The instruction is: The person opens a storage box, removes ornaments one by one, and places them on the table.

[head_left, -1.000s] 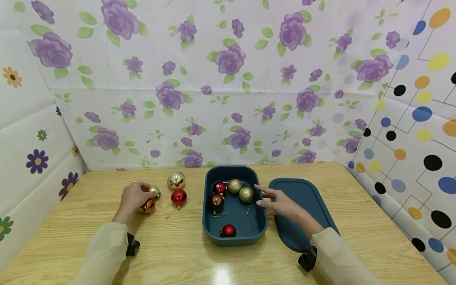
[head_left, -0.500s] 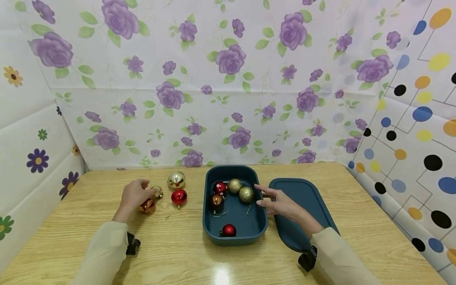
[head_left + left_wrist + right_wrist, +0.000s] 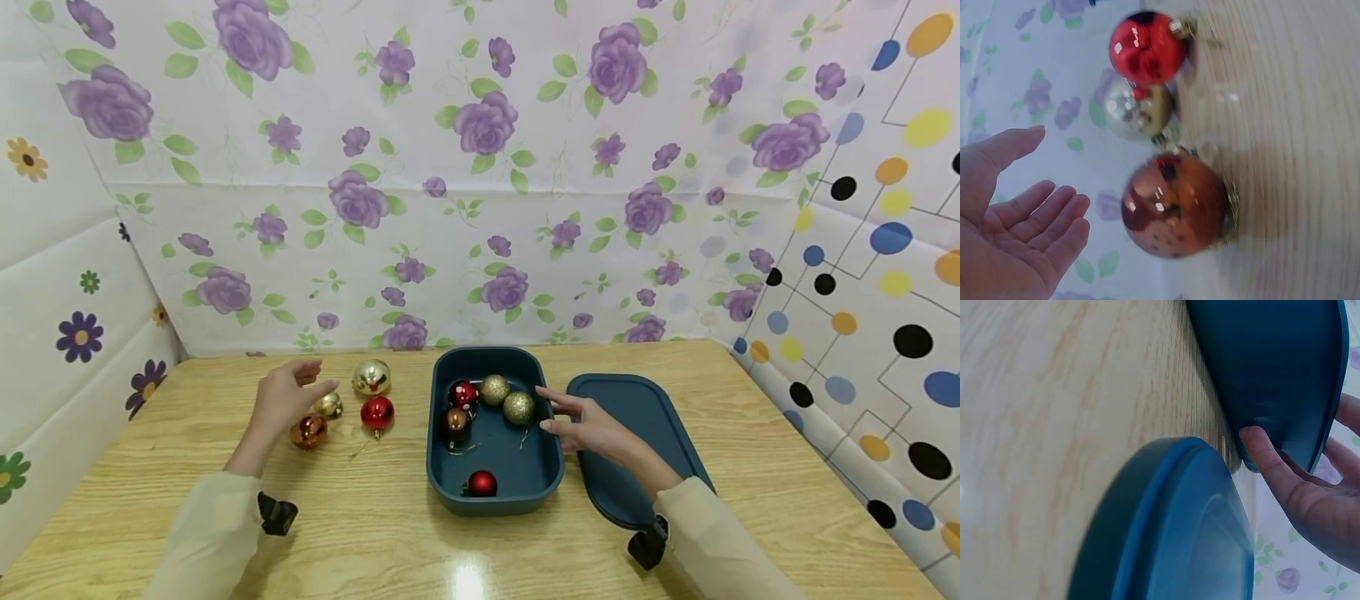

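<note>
On the left side of the wooden table (image 3: 390, 533), the left hand (image 3: 283, 402) is held over a loose group of baubles, its fingers relaxed and gently bent, the thumb standing apart and nothing gripped. Closest to it are a small gold bauble (image 3: 331, 407), just beyond the thumb, and a shiny copper-coloured bauble (image 3: 308, 432) slightly nearer and to the left. To their right lie a larger gold bauble (image 3: 371, 377) at the far side and a shiny red bauble (image 3: 377, 413) just nearer, its cap and cord pointing to the near side. The right hand (image 3: 588, 427) pinches the right wall of the dark blue box (image 3: 495, 506), the thumb and the fingers on opposite sides of it. Inside the box, a red bauble with white dots (image 3: 462, 395) and a brown bauble (image 3: 455, 422) sit along the left wall, two glittery gold baubles (image 3: 507, 400) sit toward the far right, and a small red bauble (image 3: 482, 483) rests by the near wall. The matching blue lid (image 3: 633, 408) lies on the table to the right, partly under the right forearm.
</note>
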Available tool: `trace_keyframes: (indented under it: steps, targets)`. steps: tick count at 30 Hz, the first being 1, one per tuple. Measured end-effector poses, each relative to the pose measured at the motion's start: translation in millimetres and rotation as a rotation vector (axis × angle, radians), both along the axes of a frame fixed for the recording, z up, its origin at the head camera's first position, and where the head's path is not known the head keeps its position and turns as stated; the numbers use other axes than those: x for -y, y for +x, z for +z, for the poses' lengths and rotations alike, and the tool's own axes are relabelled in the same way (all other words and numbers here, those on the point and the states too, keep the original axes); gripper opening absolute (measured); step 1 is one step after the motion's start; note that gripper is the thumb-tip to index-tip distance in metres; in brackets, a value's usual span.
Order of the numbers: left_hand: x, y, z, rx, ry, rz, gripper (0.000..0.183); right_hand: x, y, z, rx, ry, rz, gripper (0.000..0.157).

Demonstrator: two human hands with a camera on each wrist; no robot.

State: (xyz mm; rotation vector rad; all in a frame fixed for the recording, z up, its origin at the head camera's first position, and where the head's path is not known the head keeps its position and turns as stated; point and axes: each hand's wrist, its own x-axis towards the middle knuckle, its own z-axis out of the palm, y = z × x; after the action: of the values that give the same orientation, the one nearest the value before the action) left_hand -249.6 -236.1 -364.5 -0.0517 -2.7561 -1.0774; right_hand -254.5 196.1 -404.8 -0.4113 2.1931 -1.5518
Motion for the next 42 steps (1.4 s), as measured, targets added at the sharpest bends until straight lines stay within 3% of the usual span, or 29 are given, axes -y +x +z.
trace_keyframes:
  steps: [8,17,23,32,42]
  targets:
    - [-29,12.5,5.5,-0.050,0.066,-0.059,0.053,0,-0.8,-1.2,-0.003,-0.006,-0.001,0.068]
    - [-74,17.4,-1.8,-0.098,0.143,-0.165,0.046,-1,-1.1,-1.8,-0.003,-0.008,0.003,0.069]
    - [-108,20.1,-8.0,-0.119,0.129,-0.240,0.044,-1,-1.6,-2.2,-0.006,-0.007,0.000,0.069]
    - [-143,17.5,-21.5,-0.146,-0.027,-0.274,0.043,0,-0.6,-1.7,0.004,-0.009,-0.007,0.067]
    - [-162,14.4,-26.2,-0.134,-0.288,-0.328,0.047,-1,0.2,-0.3,-0.006,0.003,-0.005,0.068]
